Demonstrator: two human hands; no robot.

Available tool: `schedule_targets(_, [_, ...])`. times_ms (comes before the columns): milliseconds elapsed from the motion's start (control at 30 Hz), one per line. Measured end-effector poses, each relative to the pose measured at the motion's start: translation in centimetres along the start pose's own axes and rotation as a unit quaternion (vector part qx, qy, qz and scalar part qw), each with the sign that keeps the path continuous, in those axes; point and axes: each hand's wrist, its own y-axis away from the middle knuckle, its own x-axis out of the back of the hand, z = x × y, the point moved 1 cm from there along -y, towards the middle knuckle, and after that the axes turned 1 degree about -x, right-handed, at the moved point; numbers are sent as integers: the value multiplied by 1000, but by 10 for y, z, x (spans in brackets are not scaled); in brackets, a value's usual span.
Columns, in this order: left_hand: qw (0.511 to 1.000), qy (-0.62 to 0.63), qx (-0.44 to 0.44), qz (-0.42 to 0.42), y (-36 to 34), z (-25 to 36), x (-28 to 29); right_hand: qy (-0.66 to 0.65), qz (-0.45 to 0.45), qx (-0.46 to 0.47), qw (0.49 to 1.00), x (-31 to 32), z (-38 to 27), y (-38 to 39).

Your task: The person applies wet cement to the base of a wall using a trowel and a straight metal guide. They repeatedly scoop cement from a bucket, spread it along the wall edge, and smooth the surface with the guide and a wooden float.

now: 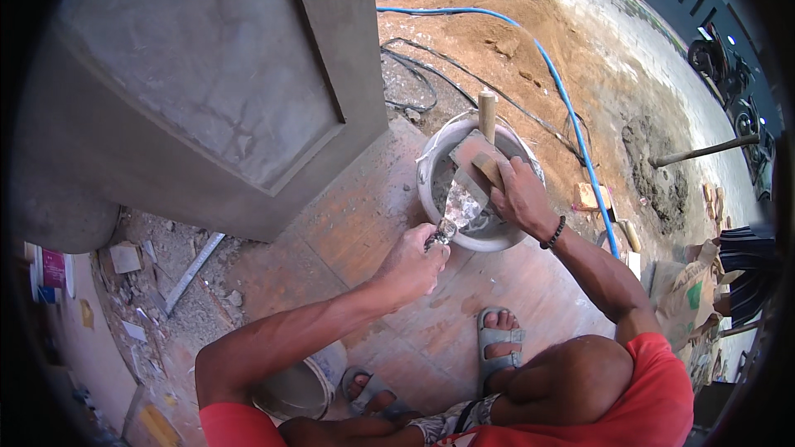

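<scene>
My left hand (pixel 411 261) is closed round the handle of a small trowel (pixel 466 205), whose metal blade is smeared with grey mortar. My right hand (pixel 523 199) grips the wooden block handle of a flat plastering float (pixel 472 149), held tilted over a pale bucket (pixel 492 243). The trowel blade lies close by the float's lower edge; whether they touch I cannot tell. Grey wet mix (pixel 443 172) shows inside the bucket. A round wooden handle (pixel 487 116) stands up at its far side, its lower end hidden behind the float.
A grey plastered pillar (pixel 331 157) rises at the left, with rubble (pixel 211 281) and a metal strip (pixel 192 273) below. A second bucket (pixel 327 364) stands by my left foot. Beyond are a blue hose (pixel 556 87), a sand heap (pixel 513 41) and a long-handled tool (pixel 704 151).
</scene>
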Motion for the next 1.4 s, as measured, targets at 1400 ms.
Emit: schedule_targets(1400, [873,-428,-231,22,18,12,2,-650,-142,-178,725,48,73,14])
